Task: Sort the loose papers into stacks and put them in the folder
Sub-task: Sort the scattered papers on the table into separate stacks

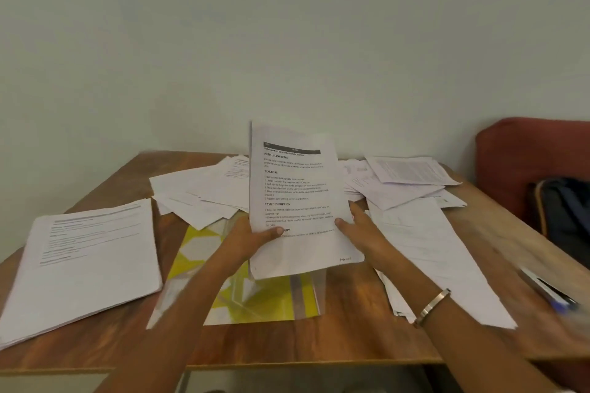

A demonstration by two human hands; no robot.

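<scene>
We hold a white printed sheet of paper with bold black headings (297, 198) nearly upright above the middle of the brown wooden table (351, 322), its text facing us. Our left hand (252, 239) grips its lower left edge, thumb curled across the front and fingers hidden behind. Our right hand (360, 230) meets the lower right edge with the thumb lying on the front of the page; the fingers look fairly straight, and we cannot tell how firmly they hold. A silver metal bangle (432, 306) circles the right wrist.

Directly below the sheet lies a yellow-and-white patterned plastic folder with a clear cover (255, 303), flat on the table and partly hidden by our left forearm. To its left sits a neat thick stack of white printed pages (83, 268), apart from the folder. Behind the held sheet, a loose heap of white papers (207, 195) spreads toward the wall, and a second jumble of overlapping white sheets (408, 182) fans out on the right. A long white page (431, 252) lies beside our right arm. Near the table's right edge rests a blurred blue-and-black pen (549, 293). Beyond the table stands a red upholstered seat (526, 153) holding a dark bag (565, 217).
</scene>
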